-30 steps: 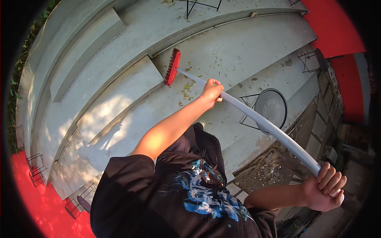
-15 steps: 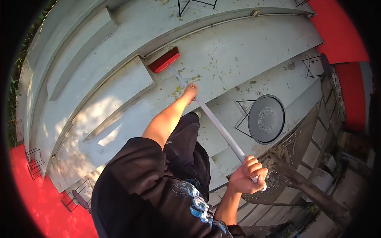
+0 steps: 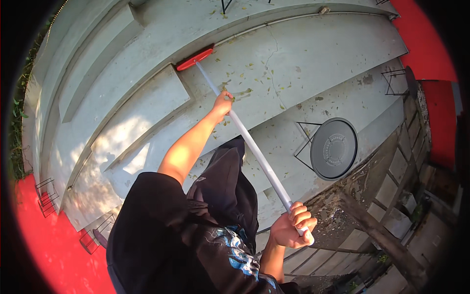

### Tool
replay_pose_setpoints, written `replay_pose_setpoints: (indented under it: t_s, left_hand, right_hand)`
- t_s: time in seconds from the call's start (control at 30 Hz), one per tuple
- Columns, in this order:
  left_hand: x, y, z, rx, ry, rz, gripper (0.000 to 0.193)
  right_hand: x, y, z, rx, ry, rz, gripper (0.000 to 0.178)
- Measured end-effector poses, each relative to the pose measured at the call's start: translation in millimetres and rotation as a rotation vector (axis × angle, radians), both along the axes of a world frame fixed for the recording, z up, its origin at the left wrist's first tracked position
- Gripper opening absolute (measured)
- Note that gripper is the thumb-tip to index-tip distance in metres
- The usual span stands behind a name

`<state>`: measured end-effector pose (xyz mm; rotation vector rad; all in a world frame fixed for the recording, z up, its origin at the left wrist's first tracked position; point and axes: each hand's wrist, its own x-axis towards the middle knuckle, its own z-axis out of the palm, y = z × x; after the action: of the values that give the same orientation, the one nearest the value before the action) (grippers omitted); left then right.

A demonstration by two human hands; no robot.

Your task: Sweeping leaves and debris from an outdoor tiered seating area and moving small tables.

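A broom with a red head (image 3: 195,60) and a long pale handle (image 3: 258,153) slants from the upper left to the lower right. My left hand (image 3: 223,103) is closed around the handle's upper stretch, nearer the head. Toward its lower end, my right hand (image 3: 293,226) wraps the handle with curled fingers. The broom head lies against the foot of a curved step edge, beside the corner of a raised grey block (image 3: 152,98). Its bristles are mostly hidden. Small yellow-green leaves (image 3: 240,91) lie scattered on the grey step to the right of the head.
A round grey table (image 3: 334,148) with thin black legs stands on a lower step at right. Curved grey steps (image 3: 313,54) rise toward the far side. Red flooring (image 3: 49,240) shows at lower left. A tree trunk (image 3: 382,240) leans at lower right, near paving slabs.
The broom head has moved left and away from me, up to the step edge, and tilted so fewer bristles show. Both hands have shifted left with the handle.
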<state>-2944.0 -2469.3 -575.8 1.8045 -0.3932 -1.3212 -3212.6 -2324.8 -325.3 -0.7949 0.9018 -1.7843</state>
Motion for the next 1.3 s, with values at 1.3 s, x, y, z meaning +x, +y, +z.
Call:
replay_pose_setpoints:
  t_s: [1.3]
  left_hand:
    - [-129.2, 37.3, 9.3, -0.105, 0.194, -0.094, 0.01]
  right_hand:
    - [-70.6, 22.7, 90.5, -0.081, 0.074, -0.046, 0.026]
